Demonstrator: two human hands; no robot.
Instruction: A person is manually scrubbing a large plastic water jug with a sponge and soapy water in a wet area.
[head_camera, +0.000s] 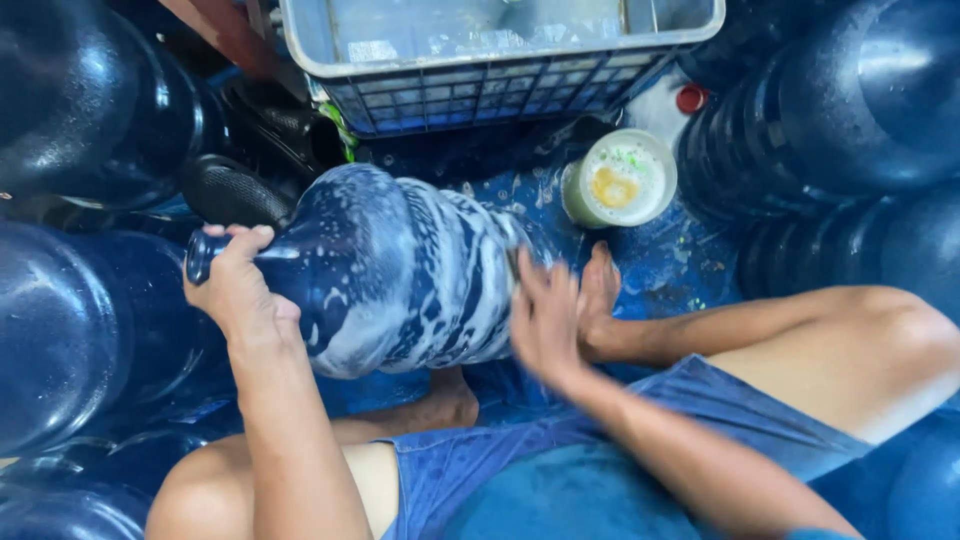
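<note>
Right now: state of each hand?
Left hand: closed on the neck of the soapy blue water jug.
Right hand: open, blurred, against the jug's base.

The floor (670, 270) is blue and wet, flecked with white suds and small green specks. Large dark blue water jugs crowd both sides: a stack on the left (80, 110) and another on the right (850, 100), their curved walls glossy with reflected light. At the top stands a pale blue plastic crate (480, 90) with a lattice wall. A small cream-coloured tub (620, 180) sits on the floor below it, and a red cap (690, 98) lies near the crate's corner.
</note>
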